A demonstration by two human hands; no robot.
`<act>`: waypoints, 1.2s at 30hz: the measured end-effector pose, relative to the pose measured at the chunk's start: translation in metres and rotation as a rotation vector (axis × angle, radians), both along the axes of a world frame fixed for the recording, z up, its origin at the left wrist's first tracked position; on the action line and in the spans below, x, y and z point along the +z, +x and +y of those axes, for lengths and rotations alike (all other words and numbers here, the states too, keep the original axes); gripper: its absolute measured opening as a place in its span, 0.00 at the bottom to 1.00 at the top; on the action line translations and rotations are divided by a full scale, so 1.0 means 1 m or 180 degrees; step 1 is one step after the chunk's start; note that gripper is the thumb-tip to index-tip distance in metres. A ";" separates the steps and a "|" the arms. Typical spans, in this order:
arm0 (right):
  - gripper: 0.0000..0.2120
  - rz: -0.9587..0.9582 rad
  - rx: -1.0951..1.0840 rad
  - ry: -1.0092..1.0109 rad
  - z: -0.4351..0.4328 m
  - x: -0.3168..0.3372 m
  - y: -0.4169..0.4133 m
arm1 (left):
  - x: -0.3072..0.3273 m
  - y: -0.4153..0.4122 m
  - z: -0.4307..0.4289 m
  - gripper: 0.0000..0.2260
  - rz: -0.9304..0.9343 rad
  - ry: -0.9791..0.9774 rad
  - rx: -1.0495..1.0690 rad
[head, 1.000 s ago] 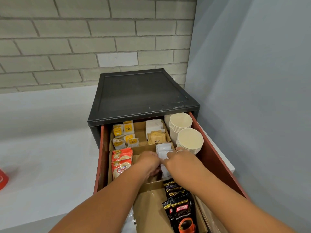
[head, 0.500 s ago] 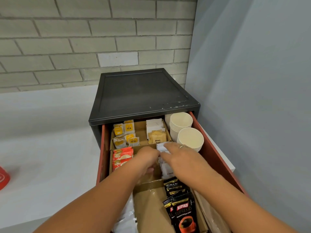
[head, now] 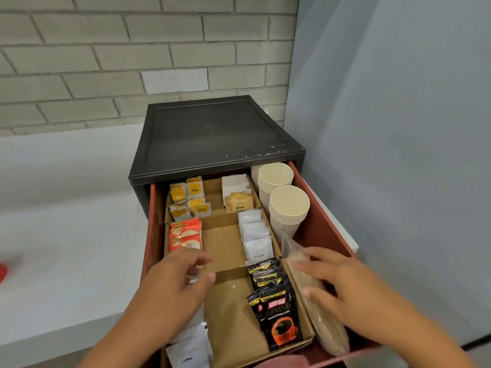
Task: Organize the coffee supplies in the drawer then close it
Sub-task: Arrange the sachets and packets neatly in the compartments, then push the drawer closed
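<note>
Since the earlier frames both hands have drawn back from the white cream sachets (head: pixel 256 235) in the middle of the drawer and parted. The left hand (head: pixel 176 284) is now over the left-hand side near the front, blurred by motion; something pale shows between thumb and fingers, but whether it pinches a packet I cannot tell. The right hand (head: pixel 337 285) has gone to the right front corner, fingers spread and resting on a clear plastic bag of brown wooden stirrers (head: pixel 316 306) that lies along the right wall; it presses rather than grips.

The red pull-out drawer (head: pixel 322 221) of the black plastic cabinet (head: pixel 212 134) stands fully open on the white counter (head: pixel 66 248). Most of its brown cardboard divider tray (head: pixel 225 243) looks sorted:
- yellow tea bags (head: pixel 190 197) in the back left cell
- tan brown-sugar packets (head: pixel 239 201) behind the cream
- orange-red sachets (head: pixel 184 235) on the left
- black Kopiko coffee sachets (head: pixel 276 301) in the front right cell
- two stacks of cream paper cups (head: pixel 288 205) at the back right corner

What seems left is settling the white coffee packets (head: pixel 190 349) at the front left, straightening the stirrer bag, then pushing the drawer shut.
</note>
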State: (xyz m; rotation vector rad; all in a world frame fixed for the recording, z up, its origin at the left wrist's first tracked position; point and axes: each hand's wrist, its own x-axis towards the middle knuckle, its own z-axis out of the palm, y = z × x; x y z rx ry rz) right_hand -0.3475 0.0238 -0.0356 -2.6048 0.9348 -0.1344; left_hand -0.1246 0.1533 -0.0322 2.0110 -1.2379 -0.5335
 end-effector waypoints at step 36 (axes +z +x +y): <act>0.37 -0.0003 -0.0017 -0.1055 0.019 -0.033 -0.055 | -0.017 -0.003 0.068 0.24 -0.1842 0.0467 -0.1327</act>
